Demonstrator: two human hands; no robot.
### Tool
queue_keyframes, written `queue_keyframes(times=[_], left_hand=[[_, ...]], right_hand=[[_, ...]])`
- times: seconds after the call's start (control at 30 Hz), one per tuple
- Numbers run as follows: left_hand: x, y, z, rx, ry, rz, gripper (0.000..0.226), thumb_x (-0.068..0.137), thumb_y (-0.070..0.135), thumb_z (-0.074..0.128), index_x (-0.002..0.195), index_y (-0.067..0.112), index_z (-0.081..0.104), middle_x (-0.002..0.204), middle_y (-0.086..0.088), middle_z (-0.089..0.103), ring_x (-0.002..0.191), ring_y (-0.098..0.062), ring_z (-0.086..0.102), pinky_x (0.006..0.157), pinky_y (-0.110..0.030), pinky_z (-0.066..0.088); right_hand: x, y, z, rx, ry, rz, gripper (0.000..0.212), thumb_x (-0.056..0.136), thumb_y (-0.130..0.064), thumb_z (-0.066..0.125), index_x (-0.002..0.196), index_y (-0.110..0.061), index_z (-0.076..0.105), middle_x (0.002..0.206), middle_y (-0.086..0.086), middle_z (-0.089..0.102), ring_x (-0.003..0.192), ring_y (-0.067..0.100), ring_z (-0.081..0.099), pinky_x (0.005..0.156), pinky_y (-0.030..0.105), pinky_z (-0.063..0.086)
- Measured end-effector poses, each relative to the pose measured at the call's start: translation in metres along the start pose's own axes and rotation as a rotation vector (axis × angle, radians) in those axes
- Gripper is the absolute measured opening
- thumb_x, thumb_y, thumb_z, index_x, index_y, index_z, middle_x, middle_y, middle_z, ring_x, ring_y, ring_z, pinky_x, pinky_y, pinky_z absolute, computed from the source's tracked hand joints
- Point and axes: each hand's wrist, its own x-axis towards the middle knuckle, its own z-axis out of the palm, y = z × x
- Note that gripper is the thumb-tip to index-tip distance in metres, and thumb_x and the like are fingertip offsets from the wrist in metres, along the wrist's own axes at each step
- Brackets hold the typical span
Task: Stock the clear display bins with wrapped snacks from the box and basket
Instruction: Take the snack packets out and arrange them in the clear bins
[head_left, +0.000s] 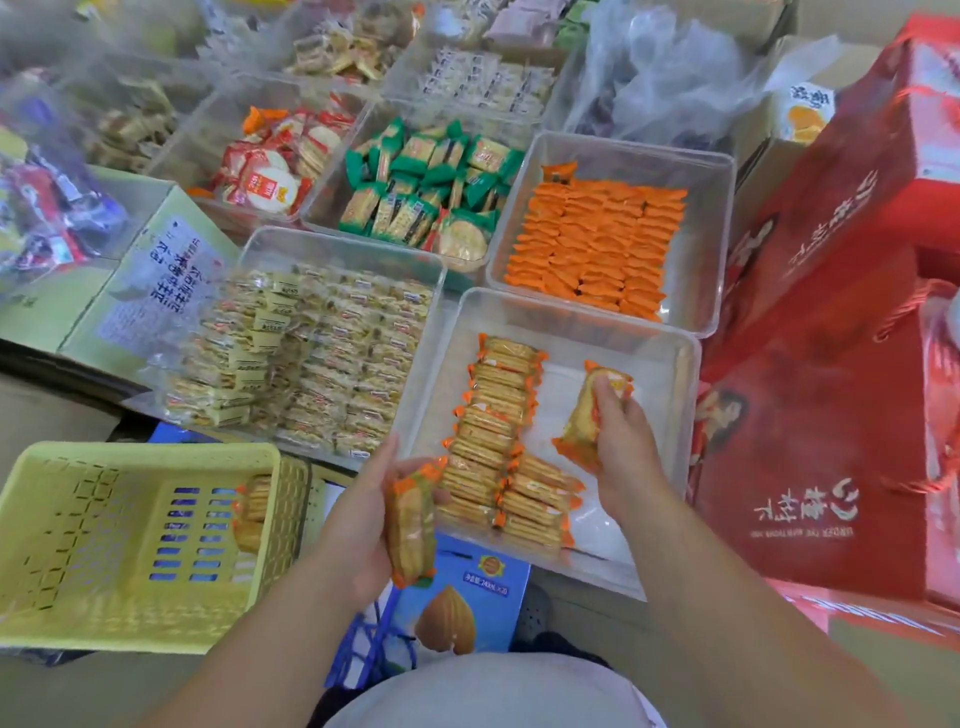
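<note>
A clear display bin (670, 364) in front of me holds rows of orange-edged cracker packs (493, 431) along its left side. My right hand (621, 431) grips a small stack of the same packs (587, 415) upright over the bin's bare right half. My left hand (371, 514) holds another stack of cracker packs (410, 530) just outside the bin's near-left corner. The yellow basket (104, 545) at lower left has two or three packs (252, 512) left in its right end.
Other clear bins hold pale yellow packs (311, 358), orange packs (597, 244), green packs (426, 187) and red-white packs (270, 166). Red gift boxes (810, 467) stand close on the right. A blue carton (462, 597) lies below the bin, a green box (150, 270) at left.
</note>
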Motion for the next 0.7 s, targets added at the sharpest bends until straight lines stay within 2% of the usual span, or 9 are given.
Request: queue_keyframes(times=[0.07, 0.1, 0.13, 0.2, 0.27, 0.37, 0.47, 0.6, 0.7], left_hand=[[0.009, 0.001, -0.006, -0.008, -0.018, -0.003, 0.062, 0.091, 0.064, 0.058, 0.111, 0.009, 0.075, 0.088, -0.018, 0.072, 0.062, -0.023, 0.065, 0.066, -0.037, 0.05], [0.011, 0.001, -0.008, -0.005, -0.022, -0.006, 0.061, 0.09, 0.064, 0.058, 0.111, 0.009, 0.075, 0.088, -0.018, 0.072, 0.061, -0.022, 0.065, 0.065, -0.036, 0.05], [0.014, 0.002, -0.009, -0.008, -0.026, -0.014, 0.06, 0.09, 0.063, 0.059, 0.111, 0.009, 0.074, 0.087, -0.018, 0.072, 0.059, -0.021, 0.065, 0.063, -0.036, 0.051], [0.02, 0.002, -0.014, -0.024, -0.046, -0.023, 0.061, 0.084, 0.06, 0.063, 0.112, 0.008, 0.075, 0.086, -0.018, 0.072, 0.057, -0.024, 0.064, 0.057, -0.034, 0.054], [0.024, 0.001, -0.019, -0.03, -0.081, -0.034, 0.06, 0.081, 0.059, 0.065, 0.112, 0.009, 0.077, 0.087, -0.019, 0.071, 0.057, -0.027, 0.064, 0.053, -0.033, 0.054], [0.027, 0.001, -0.024, -0.054, -0.124, -0.047, 0.059, 0.08, 0.062, 0.066, 0.11, 0.013, 0.079, 0.09, -0.02, 0.071, 0.059, -0.03, 0.063, 0.053, -0.034, 0.053], [0.03, 0.003, -0.027, -0.062, -0.148, -0.056, 0.057, 0.079, 0.064, 0.065, 0.105, 0.015, 0.081, 0.091, -0.021, 0.073, 0.058, -0.03, 0.064, 0.052, -0.032, 0.052], [0.033, 0.004, -0.028, -0.086, -0.168, -0.079, 0.056, 0.075, 0.065, 0.067, 0.099, 0.017, 0.082, 0.095, -0.022, 0.075, 0.056, -0.029, 0.065, 0.052, -0.032, 0.053], [0.034, 0.003, -0.029, -0.097, -0.166, -0.084, 0.059, 0.076, 0.064, 0.067, 0.102, 0.014, 0.081, 0.104, -0.024, 0.076, 0.056, -0.03, 0.065, 0.06, -0.034, 0.055]], right_hand=[[0.022, 0.004, -0.002, -0.305, 0.065, -0.168, 0.05, 0.081, -0.06, 0.069, 0.117, -0.027, 0.056, 0.108, 0.001, 0.065, 0.101, 0.028, 0.067, 0.08, 0.057, 0.06], [0.031, 0.007, -0.004, -0.459, 0.087, -0.237, 0.058, 0.076, -0.062, 0.069, 0.118, -0.024, 0.055, 0.111, 0.004, 0.064, 0.104, 0.029, 0.065, 0.085, 0.057, 0.057], [0.04, 0.012, -0.006, -0.627, 0.105, -0.287, 0.07, 0.075, -0.063, 0.069, 0.127, -0.018, 0.052, 0.12, 0.009, 0.061, 0.11, 0.032, 0.062, 0.091, 0.054, 0.054], [0.055, 0.021, -0.007, -0.955, 0.111, -0.342, 0.094, 0.081, -0.062, 0.069, 0.151, -0.011, 0.033, 0.141, 0.015, 0.048, 0.126, 0.035, 0.051, 0.1, 0.047, 0.048], [0.061, 0.031, -0.005, -1.203, 0.075, -0.421, 0.104, 0.084, -0.063, 0.068, 0.159, -0.012, 0.016, 0.148, 0.013, 0.04, 0.131, 0.035, 0.044, 0.099, 0.046, 0.046], [0.061, 0.041, -0.002, -1.577, -0.078, -0.497, 0.102, 0.084, -0.073, 0.058, 0.158, -0.014, 0.021, 0.149, 0.009, 0.04, 0.132, 0.032, 0.041, 0.1, 0.045, 0.043], [0.06, 0.042, -0.005, -1.608, -0.212, -0.397, 0.093, 0.087, -0.074, 0.053, 0.157, -0.019, 0.029, 0.156, 0.005, 0.037, 0.14, 0.031, 0.034, 0.106, 0.045, 0.039], [0.059, 0.042, -0.014, -1.628, -0.145, -0.394, 0.076, 0.092, -0.07, 0.047, 0.155, -0.029, 0.034, 0.155, 0.001, 0.036, 0.14, 0.032, 0.027, 0.104, 0.05, 0.04], [0.06, 0.045, -0.013, -1.601, -0.094, -0.328, 0.065, 0.098, -0.062, 0.043, 0.153, -0.029, 0.034, 0.149, 0.013, 0.036, 0.135, 0.038, 0.031, 0.105, 0.048, 0.036]])
